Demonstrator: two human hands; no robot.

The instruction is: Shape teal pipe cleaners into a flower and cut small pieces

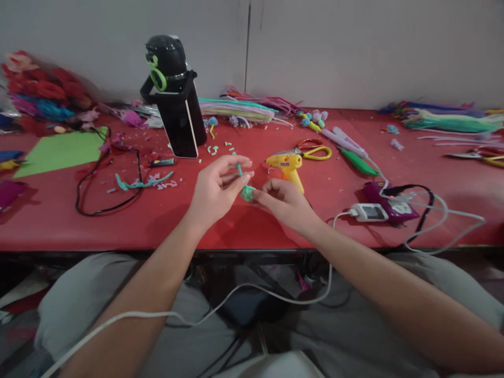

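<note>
Above the red table's front part, my left hand (220,189) pinches the thin stem of a green pipe cleaner piece (247,193) between thumb and fingers. The stem points up, and a small curled green clump forms its lower end. My right hand (281,202) grips that clump from the right with thumb and fingertips. Just behind my right hand lies a yellow glue gun (287,164), with yellow-and-red-handled scissors (317,152) behind it. Small green bits (213,150) are scattered beyond my left hand.
A black bottle (169,68) and a black phone-like slab (179,126) stand at the back left. Cables, a purple power block (388,202) and a white adapter (369,212) lie right. Pipe cleaner bundles (452,122) line the back; green paper (63,152) lies left.
</note>
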